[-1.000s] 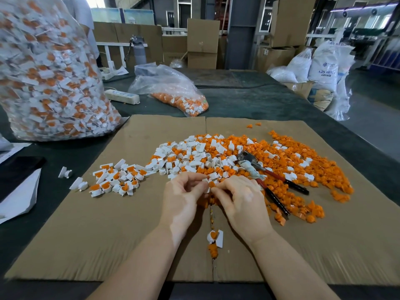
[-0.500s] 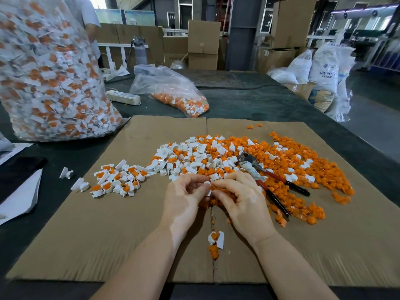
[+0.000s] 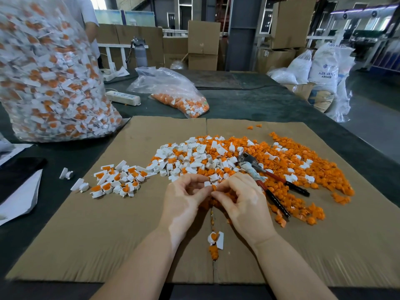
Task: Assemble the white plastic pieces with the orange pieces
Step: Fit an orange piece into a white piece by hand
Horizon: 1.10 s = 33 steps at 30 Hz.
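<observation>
My left hand (image 3: 184, 198) pinches a small white plastic piece (image 3: 207, 183) between thumb and forefinger. My right hand (image 3: 242, 200) pinches an orange piece (image 3: 214, 187) right against it, fingertips of both hands meeting. Beyond my hands lies a mixed heap of loose white pieces (image 3: 190, 156) and orange pieces (image 3: 303, 161) on the cardboard sheet (image 3: 108, 234). A smaller pile of joined white-and-orange pieces (image 3: 116, 180) lies to the left. One joined piece (image 3: 215, 239) rests between my wrists.
Red-and-black handled pliers (image 3: 268, 180) lie just right of my right hand. A big clear bag of joined pieces (image 3: 47, 79) stands at the left, a smaller bag (image 3: 179, 98) farther back, a power strip (image 3: 123, 97) between them. A person (image 3: 86, 18) stands behind.
My hands stay together at the same spot; the fingertips have shifted slightly around the white and orange pieces. Nothing else on the cardboard has moved.
</observation>
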Each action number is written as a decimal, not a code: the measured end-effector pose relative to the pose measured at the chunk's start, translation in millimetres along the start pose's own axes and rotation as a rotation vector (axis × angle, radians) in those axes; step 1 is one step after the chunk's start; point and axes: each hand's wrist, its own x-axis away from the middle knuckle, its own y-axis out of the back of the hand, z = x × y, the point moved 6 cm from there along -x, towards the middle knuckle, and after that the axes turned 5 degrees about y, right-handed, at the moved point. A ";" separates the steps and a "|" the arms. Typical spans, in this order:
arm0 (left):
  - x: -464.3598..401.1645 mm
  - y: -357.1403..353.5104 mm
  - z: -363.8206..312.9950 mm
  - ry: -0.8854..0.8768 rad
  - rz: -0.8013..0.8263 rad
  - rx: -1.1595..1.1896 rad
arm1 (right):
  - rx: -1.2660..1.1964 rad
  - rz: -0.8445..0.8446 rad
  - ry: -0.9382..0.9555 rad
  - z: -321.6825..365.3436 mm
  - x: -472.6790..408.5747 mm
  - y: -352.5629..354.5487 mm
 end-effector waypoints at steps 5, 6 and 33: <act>1.0 -1.1 -0.9 -0.007 0.026 -0.010 | -0.033 0.028 0.006 0.3 0.5 -1.4; 1.0 -1.3 -1.0 -0.007 0.027 -0.012 | -0.036 0.023 0.008 0.7 0.2 -1.1; 2.9 -1.0 -3.6 0.020 -0.003 -0.005 | 0.188 -0.059 -0.295 -25.6 -1.9 19.8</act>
